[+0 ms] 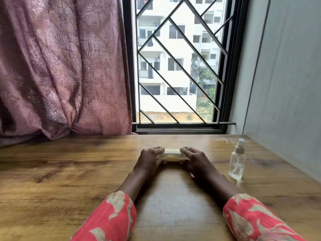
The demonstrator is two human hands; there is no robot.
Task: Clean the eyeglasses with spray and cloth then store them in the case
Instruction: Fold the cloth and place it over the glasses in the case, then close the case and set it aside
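Item: yellowish eyeglass case, lying closed at lower centre of frame on the wooden table. I am seeing my left hand and right hand gripping its two ends. Clear spray bottle is standing upright just right of the right hand.

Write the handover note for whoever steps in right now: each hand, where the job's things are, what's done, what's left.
Left hand: fingers curled over the left end of the eyeglass case, holding it on the wooden table.
Right hand: holding the case's right end the same way.
Case: lying flat between both hands, mid-table, lid looks shut; the picture is blurred there.
Spray bottle: upright to the right of the right hand, untouched, a little clear liquid in it.
Eyeglasses and cloth: not visible; whether they are inside the case cannot be told.
Done: cannot be judged from this view.
Left: confirm the glasses are cleaned and inside the case.
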